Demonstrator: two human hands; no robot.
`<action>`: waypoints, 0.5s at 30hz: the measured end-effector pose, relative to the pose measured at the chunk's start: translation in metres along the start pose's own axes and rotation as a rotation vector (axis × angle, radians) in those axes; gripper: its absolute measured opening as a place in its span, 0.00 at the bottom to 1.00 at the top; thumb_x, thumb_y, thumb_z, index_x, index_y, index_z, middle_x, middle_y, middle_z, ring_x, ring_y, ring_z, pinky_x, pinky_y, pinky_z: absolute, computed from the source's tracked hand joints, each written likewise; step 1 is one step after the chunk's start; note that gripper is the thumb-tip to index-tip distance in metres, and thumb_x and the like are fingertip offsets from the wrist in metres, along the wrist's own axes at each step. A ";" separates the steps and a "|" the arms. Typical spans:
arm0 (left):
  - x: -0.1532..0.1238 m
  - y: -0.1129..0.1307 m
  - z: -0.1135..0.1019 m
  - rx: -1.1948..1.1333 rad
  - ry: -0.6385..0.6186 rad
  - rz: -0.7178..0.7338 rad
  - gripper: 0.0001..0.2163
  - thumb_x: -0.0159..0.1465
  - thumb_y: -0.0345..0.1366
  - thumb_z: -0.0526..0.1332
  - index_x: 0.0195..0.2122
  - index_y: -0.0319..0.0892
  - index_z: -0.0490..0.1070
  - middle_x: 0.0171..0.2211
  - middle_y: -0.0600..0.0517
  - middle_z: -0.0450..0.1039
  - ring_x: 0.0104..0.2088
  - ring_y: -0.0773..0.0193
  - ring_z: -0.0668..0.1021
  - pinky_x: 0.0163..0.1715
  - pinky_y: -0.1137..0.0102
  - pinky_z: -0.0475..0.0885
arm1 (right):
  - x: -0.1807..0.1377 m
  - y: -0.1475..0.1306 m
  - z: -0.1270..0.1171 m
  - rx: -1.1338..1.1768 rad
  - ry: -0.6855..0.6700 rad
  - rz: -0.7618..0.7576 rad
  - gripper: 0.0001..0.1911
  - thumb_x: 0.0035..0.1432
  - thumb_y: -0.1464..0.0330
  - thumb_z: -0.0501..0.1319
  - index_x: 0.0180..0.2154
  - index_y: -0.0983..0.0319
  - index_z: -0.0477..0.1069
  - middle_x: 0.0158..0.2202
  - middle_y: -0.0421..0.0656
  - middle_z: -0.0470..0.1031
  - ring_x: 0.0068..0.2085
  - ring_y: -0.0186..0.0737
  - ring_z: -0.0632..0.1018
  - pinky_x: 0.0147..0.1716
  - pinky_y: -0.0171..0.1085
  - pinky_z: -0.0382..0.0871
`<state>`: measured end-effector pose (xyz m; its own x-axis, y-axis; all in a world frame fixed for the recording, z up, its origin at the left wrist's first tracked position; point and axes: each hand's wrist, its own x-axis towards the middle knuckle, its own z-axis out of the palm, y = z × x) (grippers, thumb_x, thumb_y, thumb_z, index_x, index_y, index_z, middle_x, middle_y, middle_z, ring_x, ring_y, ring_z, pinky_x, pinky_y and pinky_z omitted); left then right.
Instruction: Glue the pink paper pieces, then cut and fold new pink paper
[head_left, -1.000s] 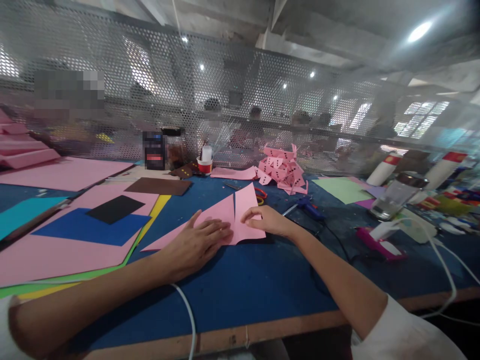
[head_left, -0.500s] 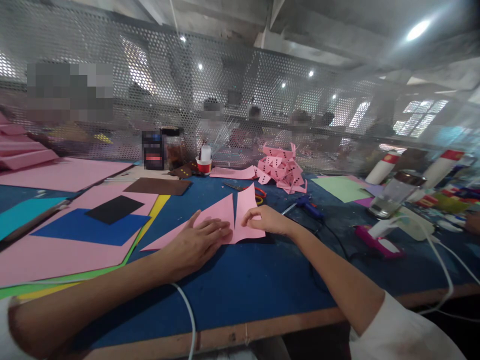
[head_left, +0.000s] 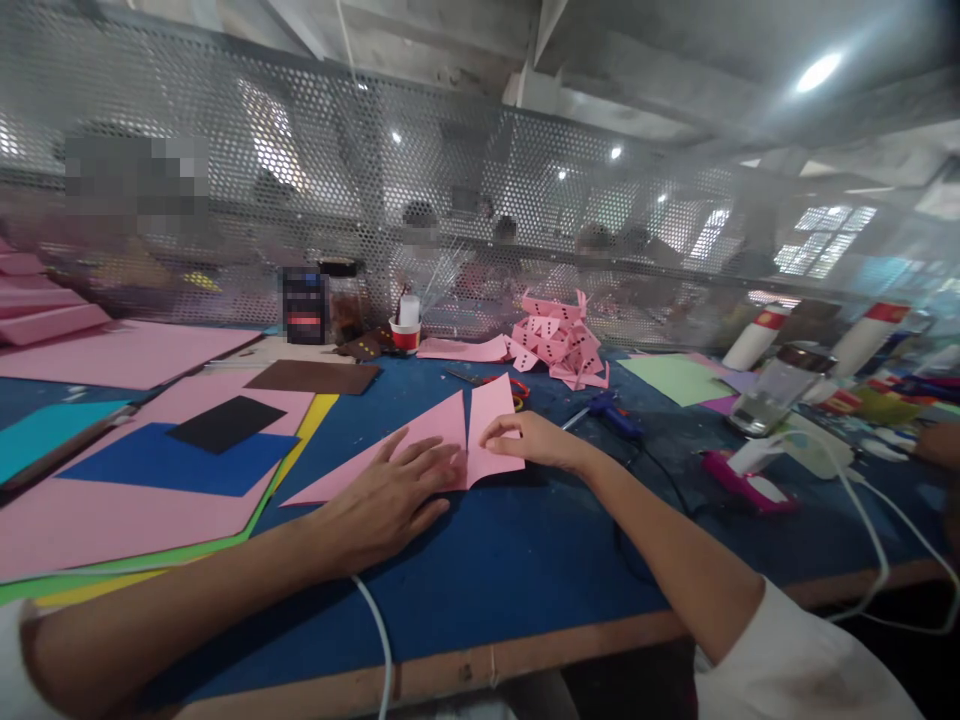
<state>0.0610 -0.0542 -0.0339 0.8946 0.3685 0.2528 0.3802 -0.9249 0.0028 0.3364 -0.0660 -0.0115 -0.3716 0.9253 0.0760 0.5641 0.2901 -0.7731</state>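
A pink paper sheet (head_left: 420, 430) lies on the blue tabletop in front of me, its right part a raised flap with a narrow gap between it and the left part. My left hand (head_left: 394, 492) rests over the lower edge of the left part, fingers spread, palm down. At the right flap, my right hand (head_left: 525, 441) has its fingers bent in against the paper, gripping its edge. Behind the flap, scissors (head_left: 514, 392) with red and yellow handles are partly hidden. To the right lies a blue glue gun (head_left: 615, 412).
Blue, black and pink sheets (head_left: 180, 462) lie at left. A heap of pink folded pieces (head_left: 559, 340) and a paper cup (head_left: 406, 335) stand at the back. On the right are a glass jar (head_left: 780, 390), a magenta device (head_left: 746, 482) and white cables (head_left: 874, 520).
My left hand has shifted slightly toward me, and its fingers have fanned out on the paper. My right hand stays at the flap. The whole view has moved a little.
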 end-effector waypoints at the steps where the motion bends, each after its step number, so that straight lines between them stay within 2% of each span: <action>1: 0.000 0.001 -0.002 -0.008 -0.008 0.005 0.17 0.73 0.42 0.52 0.62 0.53 0.63 0.65 0.51 0.65 0.65 0.55 0.65 0.68 0.50 0.43 | 0.000 0.000 -0.001 0.000 -0.010 0.001 0.10 0.60 0.65 0.63 0.42 0.62 0.79 0.44 0.45 0.81 0.47 0.42 0.79 0.51 0.39 0.67; 4: 0.000 0.005 -0.005 -0.021 -0.025 0.030 0.16 0.73 0.41 0.51 0.60 0.52 0.65 0.61 0.52 0.69 0.63 0.58 0.67 0.69 0.52 0.41 | -0.003 -0.002 -0.002 0.006 -0.033 0.013 0.11 0.60 0.64 0.64 0.42 0.62 0.79 0.44 0.44 0.81 0.47 0.42 0.79 0.51 0.39 0.67; 8: -0.002 0.004 -0.003 0.008 -0.029 0.042 0.16 0.73 0.42 0.51 0.61 0.52 0.64 0.63 0.50 0.67 0.65 0.56 0.65 0.68 0.50 0.41 | -0.010 -0.005 0.002 0.016 -0.020 0.035 0.12 0.60 0.63 0.64 0.42 0.62 0.79 0.44 0.44 0.81 0.47 0.43 0.79 0.49 0.39 0.68; 15: -0.002 0.000 0.001 -0.003 0.003 0.099 0.15 0.72 0.40 0.54 0.59 0.51 0.65 0.62 0.50 0.67 0.63 0.56 0.67 0.68 0.51 0.45 | -0.018 -0.006 0.011 0.035 0.099 0.035 0.13 0.61 0.62 0.62 0.45 0.61 0.79 0.46 0.44 0.80 0.47 0.43 0.78 0.49 0.39 0.67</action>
<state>0.0594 -0.0547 -0.0355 0.9270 0.2751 0.2551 0.2894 -0.9570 -0.0196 0.3314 -0.0876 -0.0149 -0.2762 0.9549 0.1089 0.5491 0.2498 -0.7976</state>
